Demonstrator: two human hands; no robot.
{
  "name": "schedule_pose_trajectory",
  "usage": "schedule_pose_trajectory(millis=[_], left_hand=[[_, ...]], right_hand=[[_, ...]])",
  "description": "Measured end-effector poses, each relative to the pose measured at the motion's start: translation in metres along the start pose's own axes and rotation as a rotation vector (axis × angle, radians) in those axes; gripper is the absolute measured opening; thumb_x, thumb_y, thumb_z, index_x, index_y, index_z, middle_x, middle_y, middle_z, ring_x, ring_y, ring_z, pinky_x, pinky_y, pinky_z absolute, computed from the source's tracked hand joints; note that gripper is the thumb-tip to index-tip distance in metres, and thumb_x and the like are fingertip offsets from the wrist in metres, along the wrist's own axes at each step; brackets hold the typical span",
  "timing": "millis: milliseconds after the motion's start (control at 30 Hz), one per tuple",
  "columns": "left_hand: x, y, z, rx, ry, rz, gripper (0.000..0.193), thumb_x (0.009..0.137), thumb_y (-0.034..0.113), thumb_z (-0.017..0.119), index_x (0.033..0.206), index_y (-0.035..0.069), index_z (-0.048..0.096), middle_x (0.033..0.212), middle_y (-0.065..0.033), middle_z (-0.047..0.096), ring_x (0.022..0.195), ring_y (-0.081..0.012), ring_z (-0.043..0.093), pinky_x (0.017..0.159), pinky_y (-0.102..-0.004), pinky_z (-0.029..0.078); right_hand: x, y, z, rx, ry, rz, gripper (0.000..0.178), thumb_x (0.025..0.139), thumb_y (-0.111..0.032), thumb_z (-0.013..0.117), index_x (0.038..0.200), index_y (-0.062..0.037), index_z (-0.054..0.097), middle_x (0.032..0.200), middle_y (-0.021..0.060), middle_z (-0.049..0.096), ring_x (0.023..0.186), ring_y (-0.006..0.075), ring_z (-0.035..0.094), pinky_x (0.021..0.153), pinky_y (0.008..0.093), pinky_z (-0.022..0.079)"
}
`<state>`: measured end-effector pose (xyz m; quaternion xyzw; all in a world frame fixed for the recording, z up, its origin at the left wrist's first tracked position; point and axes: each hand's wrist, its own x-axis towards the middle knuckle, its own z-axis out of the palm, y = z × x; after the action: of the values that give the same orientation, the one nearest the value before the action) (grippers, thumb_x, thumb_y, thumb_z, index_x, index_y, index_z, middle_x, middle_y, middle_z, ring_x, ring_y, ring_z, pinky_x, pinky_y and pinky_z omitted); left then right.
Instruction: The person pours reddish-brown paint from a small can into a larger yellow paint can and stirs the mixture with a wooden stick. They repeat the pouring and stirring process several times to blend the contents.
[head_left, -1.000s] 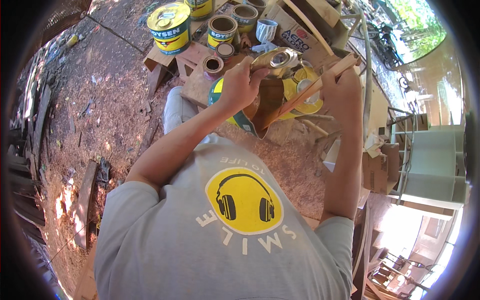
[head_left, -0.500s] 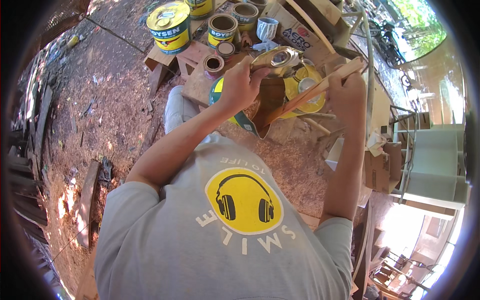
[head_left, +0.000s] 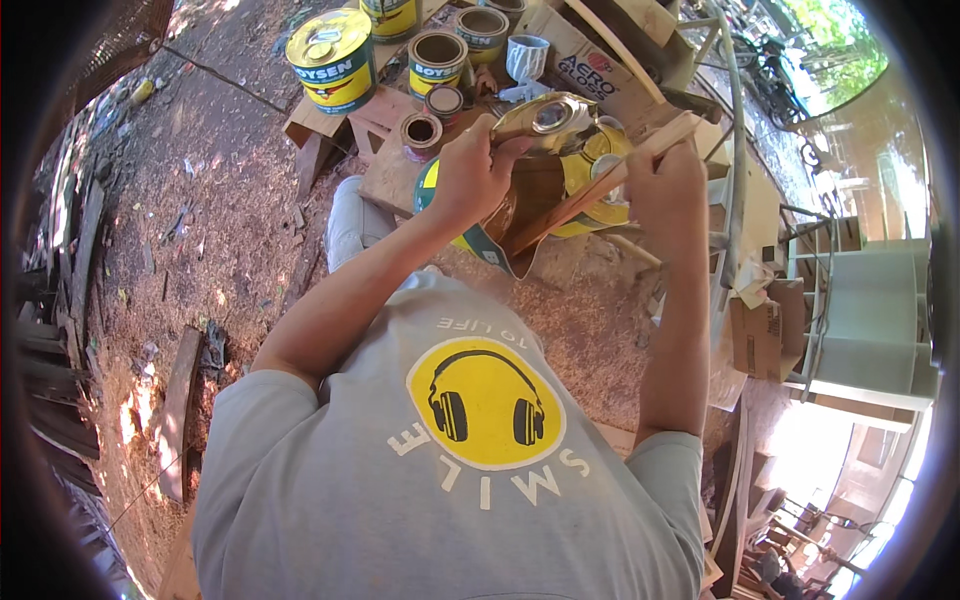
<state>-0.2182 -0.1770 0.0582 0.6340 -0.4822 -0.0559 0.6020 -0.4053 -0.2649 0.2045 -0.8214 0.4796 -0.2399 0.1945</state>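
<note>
Left hand (head_left: 474, 172) clasps tilted can (head_left: 487, 248), upper centre; right hand (head_left: 668, 185) fists wooden stick (head_left: 590, 197) across its edge; paint cans (head_left: 437, 68), box (head_left: 595, 75) crowd beyond; ground (head_left: 230, 230) spreads frame left

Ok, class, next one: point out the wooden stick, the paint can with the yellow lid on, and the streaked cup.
Wooden stick (head_left: 598, 189): head view, on the middle of its length.
Lidded paint can (head_left: 333, 76): head view, on its side.
Streaked cup (head_left: 526, 61): head view, on its outer wall.

Sunlight (head_left: 137, 398) is dappling the brown ground (head_left: 240, 215). A plank (head_left: 180, 412) is lying left; white shelves (head_left: 872, 305) are standing right.
</note>
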Motion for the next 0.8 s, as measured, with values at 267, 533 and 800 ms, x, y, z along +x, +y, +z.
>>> schedule_pose_trajectory(millis=[267, 533, 800], left_hand=[[0.0, -0.003, 0.001, 0.001, 0.024, 0.023, 0.037, 0.096, 0.032, 0.075, 0.092, 0.001, 0.056, 0.073, -0.0202, 0.065, 0.063, -0.0407, 0.064, 0.055, -0.0452, 0.049], [0.002, 0.001, 0.0, 0.004, 0.006, -0.01, 0.037, 0.095, 0.031, 0.075, 0.094, 0.0, 0.057, 0.074, -0.0218, 0.065, 0.066, -0.0421, 0.065, 0.057, -0.0458, 0.049], [0.003, 0.001, -0.002, -0.042, 0.035, 0.044, 0.034, 0.095, 0.029, 0.076, 0.095, 0.0, 0.057, 0.081, -0.0246, 0.066, 0.073, -0.047, 0.065, 0.061, -0.0492, 0.05]], right_hand=[[-0.004, -0.005, 0.008, 0.139, -0.037, 0.04, 0.022, 0.096, -0.017, 0.062, 0.095, 0.0043, 0.063, 0.07, 0.0164, 0.067, 0.061, 0.0256, 0.069, 0.058, 0.0384, 0.053], [-0.018, 0.031, 0.06, 0.46, -0.222, -0.167, 0.021, 0.093, -0.017, 0.074, 0.097, 0.001, 0.065, 0.075, 0.01, 0.072, 0.067, 0.0189, 0.072, 0.064, 0.0339, 0.055], [-0.03, 0.03, 0.083, 0.181, -0.08, -0.195, 0.019, 0.097, -0.018, 0.072, 0.11, -0.0043, 0.071, 0.08, 0.0071, 0.073, 0.071, 0.0173, 0.072, 0.068, 0.0344, 0.055]])
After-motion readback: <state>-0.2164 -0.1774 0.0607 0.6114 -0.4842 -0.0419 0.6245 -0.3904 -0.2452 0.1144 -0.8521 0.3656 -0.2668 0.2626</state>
